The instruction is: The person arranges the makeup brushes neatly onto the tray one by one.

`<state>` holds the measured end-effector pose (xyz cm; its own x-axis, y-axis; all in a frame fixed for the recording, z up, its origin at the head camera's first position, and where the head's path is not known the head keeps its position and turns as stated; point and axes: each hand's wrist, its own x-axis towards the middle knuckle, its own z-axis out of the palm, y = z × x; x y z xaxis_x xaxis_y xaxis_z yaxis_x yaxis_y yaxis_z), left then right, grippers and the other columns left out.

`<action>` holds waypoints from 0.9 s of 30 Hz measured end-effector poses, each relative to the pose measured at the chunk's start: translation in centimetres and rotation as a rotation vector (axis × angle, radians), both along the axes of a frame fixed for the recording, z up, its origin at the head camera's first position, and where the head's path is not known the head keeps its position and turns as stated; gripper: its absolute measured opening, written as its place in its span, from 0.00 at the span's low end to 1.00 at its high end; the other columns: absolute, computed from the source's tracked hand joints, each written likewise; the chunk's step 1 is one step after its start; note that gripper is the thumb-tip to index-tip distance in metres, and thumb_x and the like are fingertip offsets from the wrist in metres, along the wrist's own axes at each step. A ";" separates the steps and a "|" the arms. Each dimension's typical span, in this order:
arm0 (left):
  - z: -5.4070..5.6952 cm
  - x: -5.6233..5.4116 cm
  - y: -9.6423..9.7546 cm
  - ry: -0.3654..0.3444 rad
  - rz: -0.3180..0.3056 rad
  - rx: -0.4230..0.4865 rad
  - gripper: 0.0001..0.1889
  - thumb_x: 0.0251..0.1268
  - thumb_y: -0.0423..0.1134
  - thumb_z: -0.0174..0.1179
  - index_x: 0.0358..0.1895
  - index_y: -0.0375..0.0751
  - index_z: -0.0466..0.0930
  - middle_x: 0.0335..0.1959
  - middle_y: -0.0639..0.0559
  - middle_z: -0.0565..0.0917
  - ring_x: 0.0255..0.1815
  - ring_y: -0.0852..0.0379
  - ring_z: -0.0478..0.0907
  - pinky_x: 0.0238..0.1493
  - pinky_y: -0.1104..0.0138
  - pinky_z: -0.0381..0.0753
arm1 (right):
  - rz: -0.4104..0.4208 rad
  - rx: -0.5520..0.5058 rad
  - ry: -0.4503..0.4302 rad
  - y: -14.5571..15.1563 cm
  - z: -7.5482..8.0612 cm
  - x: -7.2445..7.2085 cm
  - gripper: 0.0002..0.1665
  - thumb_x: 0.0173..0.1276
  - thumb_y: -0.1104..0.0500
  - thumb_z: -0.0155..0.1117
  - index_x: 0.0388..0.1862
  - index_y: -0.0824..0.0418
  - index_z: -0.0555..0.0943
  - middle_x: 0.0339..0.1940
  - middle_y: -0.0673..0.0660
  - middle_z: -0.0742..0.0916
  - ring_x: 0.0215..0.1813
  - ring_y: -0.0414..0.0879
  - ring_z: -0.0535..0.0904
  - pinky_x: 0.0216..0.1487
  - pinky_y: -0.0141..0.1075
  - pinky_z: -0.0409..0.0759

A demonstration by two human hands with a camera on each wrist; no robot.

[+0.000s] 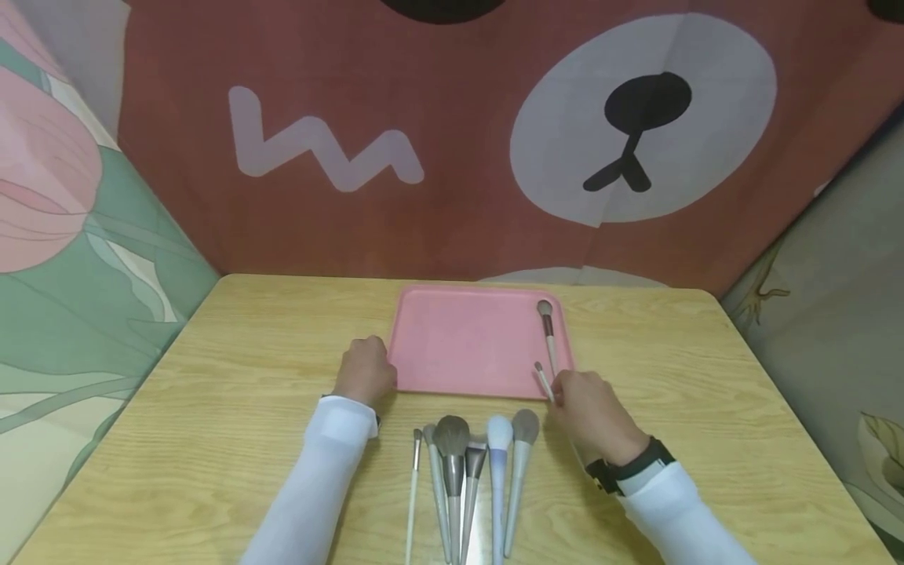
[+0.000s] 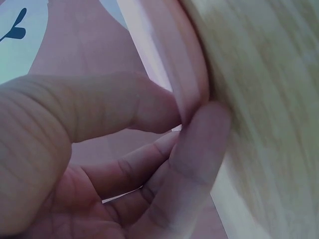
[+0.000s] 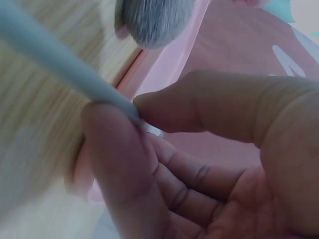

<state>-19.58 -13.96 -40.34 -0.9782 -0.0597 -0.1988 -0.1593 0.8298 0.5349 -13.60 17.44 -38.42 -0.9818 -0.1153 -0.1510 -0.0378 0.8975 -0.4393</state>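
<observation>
My right hand [image 1: 593, 416] pinches a small makeup brush [image 1: 544, 383] by its pale handle between thumb and forefinger, at the front right corner of the pink tray [image 1: 466, 337]. The brush's small bristle tip is above the tray. In the right wrist view the handle [image 3: 65, 60] slants up and left from the fingertips. Another makeup brush [image 1: 550, 345] lies along the tray's right side, bristles toward the back. At the tray's front left corner, my left hand [image 1: 366, 370] grips the rim; the left wrist view has thumb and forefinger pinching that pink edge [image 2: 185, 74].
Several makeup brushes [image 1: 452, 439] lie side by side in front of the tray, between my forearms, bristles pointing away from me. They rest on the wooden table [image 1: 268, 345]. A wall with a printed bear face [image 1: 466, 227] stands directly behind the table.
</observation>
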 end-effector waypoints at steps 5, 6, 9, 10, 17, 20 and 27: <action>0.1 0.1 0.0 -0.001 -0.001 0.004 0.03 0.57 0.23 0.59 0.31 0.30 0.81 0.25 0.41 0.82 0.24 0.49 0.77 0.22 0.65 0.75 | -0.015 -0.007 -0.007 -0.3 0.0 -0.8 0.04 0.64 0.68 0.67 0.38 0.69 0.84 0.26 0.58 0.84 0.27 0.48 0.77 0.26 0.36 0.75; 0.1 0.1 0.0 -0.001 0.000 0.004 0.03 0.57 0.23 0.58 0.30 0.30 0.81 0.25 0.41 0.82 0.24 0.49 0.77 0.22 0.65 0.75 | -0.019 -0.012 -0.012 -0.4 0.0 -1.0 0.04 0.64 0.68 0.67 0.37 0.69 0.84 0.26 0.58 0.84 0.27 0.48 0.77 0.26 0.36 0.75; 0.0 0.3 -0.1 -0.002 0.002 -0.002 0.04 0.58 0.23 0.58 0.29 0.31 0.80 0.24 0.41 0.81 0.23 0.49 0.76 0.21 0.65 0.74 | -0.022 -0.021 -0.015 -0.7 -0.1 -1.4 0.04 0.63 0.68 0.68 0.37 0.69 0.84 0.27 0.58 0.85 0.28 0.48 0.78 0.26 0.36 0.76; -0.1 0.3 -0.1 0.002 0.002 -0.006 0.04 0.58 0.23 0.58 0.29 0.31 0.80 0.24 0.41 0.81 0.23 0.49 0.76 0.21 0.65 0.74 | -0.025 -0.025 -0.019 -0.8 -0.1 -1.6 0.04 0.63 0.68 0.69 0.36 0.68 0.84 0.27 0.58 0.85 0.28 0.48 0.78 0.26 0.36 0.76; -0.1 0.2 0.0 0.009 -0.001 -0.006 0.04 0.58 0.23 0.57 0.29 0.31 0.80 0.23 0.41 0.80 0.22 0.50 0.76 0.20 0.66 0.73 | -0.084 -0.046 -0.079 -1.2 -0.4 -2.6 0.02 0.60 0.70 0.68 0.31 0.65 0.83 0.24 0.58 0.83 0.26 0.48 0.77 0.26 0.34 0.74; -0.2 0.1 0.0 0.010 0.001 -0.008 0.04 0.57 0.23 0.58 0.28 0.31 0.80 0.23 0.41 0.80 0.22 0.50 0.75 0.20 0.65 0.73 | -0.092 -0.052 -0.083 -1.3 -0.4 -2.9 0.03 0.61 0.70 0.67 0.29 0.64 0.82 0.23 0.58 0.83 0.25 0.47 0.77 0.26 0.34 0.74; -0.2 0.0 0.0 0.011 0.007 -0.006 0.03 0.57 0.23 0.59 0.30 0.31 0.81 0.25 0.41 0.81 0.24 0.49 0.77 0.23 0.63 0.77 | -0.089 -0.073 -0.077 -1.4 -0.4 -3.3 0.03 0.61 0.69 0.69 0.31 0.66 0.83 0.25 0.58 0.84 0.27 0.48 0.78 0.27 0.34 0.75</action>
<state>-19.61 -13.92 -40.51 -0.9799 -0.0678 -0.1875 -0.1593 0.8319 0.5316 -16.92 16.09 -38.79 -0.9744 -0.0416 -0.2208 0.0770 0.8613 -0.5023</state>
